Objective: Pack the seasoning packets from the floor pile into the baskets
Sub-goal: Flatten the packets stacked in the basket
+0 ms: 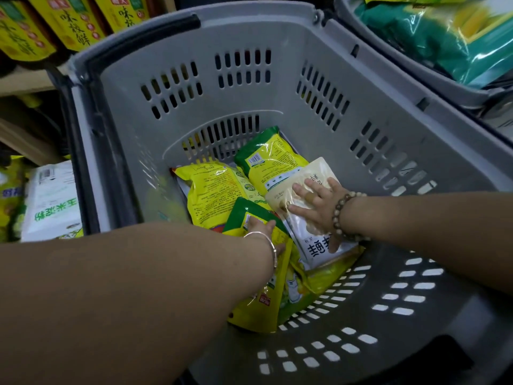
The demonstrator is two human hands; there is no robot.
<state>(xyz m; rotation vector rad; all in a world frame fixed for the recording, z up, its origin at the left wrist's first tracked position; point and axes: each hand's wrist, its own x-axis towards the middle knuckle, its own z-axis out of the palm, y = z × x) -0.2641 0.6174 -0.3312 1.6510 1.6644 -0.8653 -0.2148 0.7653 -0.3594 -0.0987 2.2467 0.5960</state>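
I am looking down into a grey slotted plastic shopping basket [249, 31], and both bare arms reach into it. The left hand [261, 229] has a closed grip on the top edge of a green and yellow seasoning packet [238, 215], fingers over one face and thumb under the other. This packet stands tilted against the others with its lower end on the basket floor. A thin silver bangle [266, 241] sits at that wrist.

The right hand [316, 207] grips nothing. Its fingers are spread straight and laid flat on a cream and white seasoning packet [313, 248], which lies on top of the heap. A string of brown wooden beads [340, 215] circles that wrist.

Beneath and behind these lie a bright yellow printed packet [211, 195] and a green-topped yellow packet with a barcode [266, 157] (its back is turned up). Both rest towards the far end of the basket.

A second grey basket [388, 59] stands close beside the first at the upper right, holding glossy green and yellow bags [444, 37]. To the left, a pale wooden shelf [22, 81] carries dark bottles with yellow labels [69, 23]. Low down outside the basket's left wall lies a white packet with green characters [52, 201] among other blurred packets.
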